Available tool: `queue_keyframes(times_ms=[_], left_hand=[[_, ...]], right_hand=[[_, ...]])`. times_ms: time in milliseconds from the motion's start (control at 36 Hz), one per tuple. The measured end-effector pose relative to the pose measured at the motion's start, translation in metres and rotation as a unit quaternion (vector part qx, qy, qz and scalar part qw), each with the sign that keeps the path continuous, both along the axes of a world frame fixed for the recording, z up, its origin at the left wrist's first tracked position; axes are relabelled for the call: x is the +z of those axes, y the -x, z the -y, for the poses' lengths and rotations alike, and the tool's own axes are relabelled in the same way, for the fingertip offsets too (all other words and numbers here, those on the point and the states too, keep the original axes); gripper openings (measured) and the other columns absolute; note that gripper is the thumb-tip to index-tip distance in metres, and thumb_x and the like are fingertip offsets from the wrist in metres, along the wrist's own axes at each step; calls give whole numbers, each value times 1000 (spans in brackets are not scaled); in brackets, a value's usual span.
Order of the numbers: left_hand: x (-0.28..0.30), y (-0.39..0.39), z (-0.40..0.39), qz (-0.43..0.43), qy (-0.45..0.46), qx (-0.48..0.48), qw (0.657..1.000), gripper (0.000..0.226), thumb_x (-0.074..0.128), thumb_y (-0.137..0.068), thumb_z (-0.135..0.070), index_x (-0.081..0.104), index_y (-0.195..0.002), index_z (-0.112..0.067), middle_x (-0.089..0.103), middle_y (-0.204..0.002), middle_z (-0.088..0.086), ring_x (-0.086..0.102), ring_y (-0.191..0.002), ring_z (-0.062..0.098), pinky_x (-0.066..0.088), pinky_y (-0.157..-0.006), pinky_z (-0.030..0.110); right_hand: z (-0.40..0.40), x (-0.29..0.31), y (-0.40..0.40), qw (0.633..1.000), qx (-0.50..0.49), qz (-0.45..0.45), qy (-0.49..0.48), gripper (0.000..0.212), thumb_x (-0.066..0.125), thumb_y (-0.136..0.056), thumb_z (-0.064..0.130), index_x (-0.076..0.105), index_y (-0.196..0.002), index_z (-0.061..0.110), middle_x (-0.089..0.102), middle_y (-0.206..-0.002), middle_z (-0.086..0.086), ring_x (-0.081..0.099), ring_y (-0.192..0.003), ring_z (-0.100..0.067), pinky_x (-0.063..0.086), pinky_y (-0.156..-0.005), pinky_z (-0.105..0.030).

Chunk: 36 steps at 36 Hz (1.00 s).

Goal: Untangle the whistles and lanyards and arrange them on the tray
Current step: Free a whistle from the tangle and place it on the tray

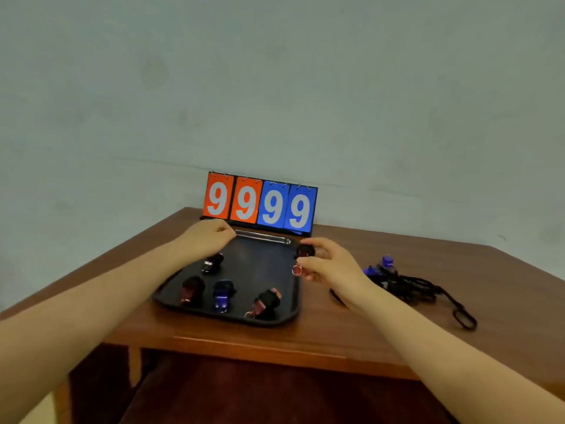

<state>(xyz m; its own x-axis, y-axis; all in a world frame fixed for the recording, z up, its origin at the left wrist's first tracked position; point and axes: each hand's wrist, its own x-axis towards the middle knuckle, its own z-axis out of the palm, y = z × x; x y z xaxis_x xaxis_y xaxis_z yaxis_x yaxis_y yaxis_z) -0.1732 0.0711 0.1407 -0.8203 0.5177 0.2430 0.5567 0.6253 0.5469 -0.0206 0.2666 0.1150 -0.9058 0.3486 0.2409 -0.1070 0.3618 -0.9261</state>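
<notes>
Tray: flat black plastic tray (pixel 260 270)
Whistles on tray: dark red whistle (pixel 190 290), blue whistle (pixel 223 293), black-and-silver whistle (pixel 212 262)
Scoreboard: flip scoreboard (pixel 260 203), two orange cards, two blue, white 9s
Tabletop: reddish-brown wooden tabletop (pixel 382 325)
Pile: black lanyard tangle (pixel 409 286), blue whistles
Wall: pale grey-green

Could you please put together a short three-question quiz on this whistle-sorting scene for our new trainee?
1. True or false: the tangled lanyards lie on the tray.
2. How many bundled whistles lie loose on the tray, apart from the one being held? A) two B) four C) six
3. Fill in: the scoreboard behind the tray shows two orange cards and two ____ cards.

Key:
1. False; they lie on the table, right of the tray.
2. B; the right hand holds a fifth whistle, while the left hand rests at the tray's far corner.
3. Blue.
</notes>
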Motion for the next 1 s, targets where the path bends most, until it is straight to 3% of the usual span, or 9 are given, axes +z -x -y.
queue_keyframes(times_ms=[111, 250, 361, 583, 639, 806, 889, 972, 1000], left_hand=[[-24, 25, 38, 11, 27, 76, 997, 29, 43, -98, -33, 63, -113, -19, 64, -119, 4, 58, -107, 24, 47, -95, 38], [-54, 39, 68, 85, 6, 57, 995, 36, 39, -101, -28, 70, -93, -13, 68, -101, 6, 63, -92, 21, 47, -77, 30], [-66, 42, 76, 64, -48, 46, 996, 28, 44, -99, -22, 72, -98, -21, 68, -100, 0, 60, -88, 14, 42, -68, 20], [-69, 47, 74, 45, -65, 57, 995, 29, 47, -98, -19, 67, -119, -17, 67, -120, 3, 60, -104, 17, 38, -70, 20], [-71, 51, 72, 45, -63, 57, 995, 29, 47, -99, -19, 67, -120, -19, 67, -120, 2, 60, -105, 16, 38, -64, 17], [-72, 56, 71, 47, -66, 64, 995, 30, 48, -98, -20, 65, -123, -18, 66, -121, 1, 58, -100, 12, 39, -74, 22], [-74, 57, 72, 44, -73, 64, 994, 27, 47, -99, -22, 70, -113, -19, 69, -109, 2, 57, -90, 11, 37, -61, 16], [-75, 57, 73, 38, -77, 62, 994, 27, 48, -98, -27, 72, -86, -27, 68, -86, -2, 59, -77, 12, 38, -57, 19], [-75, 57, 72, 36, -73, 63, 995, 26, 49, -98, -29, 73, -87, -27, 69, -86, -4, 61, -78, 13, 40, -58, 19]], right_hand=[[26, 2, 32, 997, -9, 40, -67, 36, 68, -87, 16, 54, -121, 20, 66, -108, -6, 69, -84, -13, 54, -62, -16], [43, -3, 66, 988, 7, 89, -129, 32, 69, -86, 18, 54, -115, 18, 65, -93, 2, 66, -76, -8, 51, -60, -15], [37, -6, 90, 988, -27, 96, -122, 41, 71, -85, 16, 57, -123, 13, 63, -111, -6, 69, -84, -16, 54, -65, -18], [43, -24, 115, 983, -3, 146, -109, 32, 70, -86, 14, 62, -117, 13, 67, -93, -2, 64, -75, -12, 51, -61, -17], [42, -28, 121, 987, -11, 139, -79, 34, 71, -84, 13, 65, -117, 14, 68, -93, -1, 62, -77, -12, 47, -63, -20], [38, -30, 130, 981, -23, 163, -98, 39, 70, -85, 23, 64, -124, 20, 64, -117, -6, 55, -85, -13, 41, -64, -21], [37, -27, 129, 979, -14, 175, -105, 50, 68, -88, 26, 53, -135, 19, 61, -120, -8, 57, -87, -14, 45, -65, -21], [37, -23, 125, 976, -8, 186, -116, 63, 64, -90, 34, 38, -145, 17, 58, -122, -9, 62, -92, -17, 50, -66, -22], [36, -22, 120, 975, -10, 184, -123, 63, 62, -91, 36, 37, -146, 18, 57, -122, -7, 62, -93, -17, 51, -66, -23]])
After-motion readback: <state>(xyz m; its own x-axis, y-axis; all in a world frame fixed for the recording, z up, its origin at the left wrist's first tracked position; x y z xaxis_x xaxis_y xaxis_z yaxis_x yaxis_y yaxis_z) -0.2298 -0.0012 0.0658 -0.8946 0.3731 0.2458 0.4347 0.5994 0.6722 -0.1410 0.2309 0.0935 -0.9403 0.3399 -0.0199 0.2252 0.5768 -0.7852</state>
